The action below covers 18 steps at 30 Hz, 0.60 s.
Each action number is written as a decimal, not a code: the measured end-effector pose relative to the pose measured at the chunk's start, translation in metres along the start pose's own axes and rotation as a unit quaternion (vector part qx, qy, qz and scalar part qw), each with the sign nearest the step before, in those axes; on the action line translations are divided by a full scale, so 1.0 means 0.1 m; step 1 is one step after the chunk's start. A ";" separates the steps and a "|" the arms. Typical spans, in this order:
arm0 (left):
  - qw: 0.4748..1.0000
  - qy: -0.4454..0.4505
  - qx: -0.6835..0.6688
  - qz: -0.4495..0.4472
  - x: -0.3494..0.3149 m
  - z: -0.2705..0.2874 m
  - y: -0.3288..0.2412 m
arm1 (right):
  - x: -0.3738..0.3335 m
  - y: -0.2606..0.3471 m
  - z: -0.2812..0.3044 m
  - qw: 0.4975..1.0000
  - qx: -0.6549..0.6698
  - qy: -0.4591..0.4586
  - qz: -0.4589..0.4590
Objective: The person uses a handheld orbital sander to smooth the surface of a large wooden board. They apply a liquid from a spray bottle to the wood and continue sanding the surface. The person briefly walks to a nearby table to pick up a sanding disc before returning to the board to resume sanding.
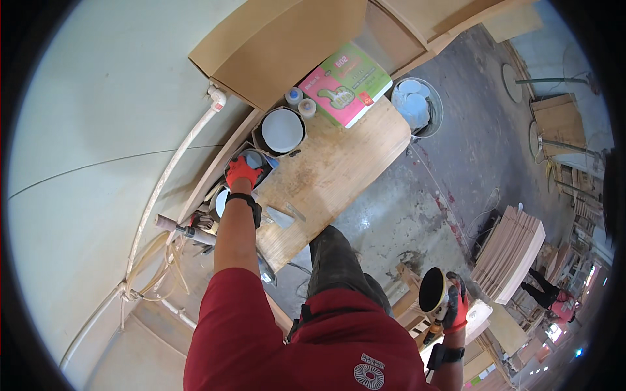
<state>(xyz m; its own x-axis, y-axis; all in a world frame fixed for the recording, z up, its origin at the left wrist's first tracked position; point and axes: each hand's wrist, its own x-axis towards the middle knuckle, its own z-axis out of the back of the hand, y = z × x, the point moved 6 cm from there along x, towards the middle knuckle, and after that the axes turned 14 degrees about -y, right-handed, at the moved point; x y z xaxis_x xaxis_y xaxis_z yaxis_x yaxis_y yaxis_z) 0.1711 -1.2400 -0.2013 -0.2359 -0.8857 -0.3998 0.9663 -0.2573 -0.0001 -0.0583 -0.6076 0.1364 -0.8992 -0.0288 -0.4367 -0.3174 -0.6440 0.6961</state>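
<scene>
My left hand (242,171), in a red glove, reaches into a small open box (272,163) at the table's far left edge. Round grey discs (253,158) lie in that box, by my fingers. The fingertips are hidden among them, so their grip cannot be made out. Out to the right, clear of the table, my right hand (458,304) wears a red and dark glove. It is closed round a disc sander (433,290), whose dark round pad faces left. Beyond the left hand stands a box with a stack of pale round discs (282,130).
On the wooden table (339,163) lie a pink and green carton (345,85), two small bottles (294,96) and a flat triangular scraper (280,217). A metal bucket (417,107) of pale discs stands past its right edge. Stacked boards (508,254) and a distant person (561,305) are at right.
</scene>
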 end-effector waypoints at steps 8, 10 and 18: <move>0.999 -0.033 0.009 0.003 -0.08 0.03 -0.01 | -0.19 -0.08 0.01 0.994 0.084 -0.006 -0.076; 1.000 -0.026 0.013 0.010 -0.07 0.03 -0.03 | -0.24 -0.15 0.03 0.993 0.086 -0.017 -0.073; 0.999 -0.031 0.005 0.008 -0.02 -0.02 -0.03 | -0.32 -0.33 0.02 0.994 0.096 0.003 -0.059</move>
<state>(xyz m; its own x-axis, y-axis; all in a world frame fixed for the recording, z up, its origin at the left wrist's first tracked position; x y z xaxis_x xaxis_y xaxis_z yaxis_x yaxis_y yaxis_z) 0.1687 -1.2364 -0.2020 -0.2257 -0.9121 -0.3423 0.9693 -0.2454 0.0147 -0.0194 -0.5835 0.1290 -0.8503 0.0334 -0.5252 -0.4732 -0.4852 0.7353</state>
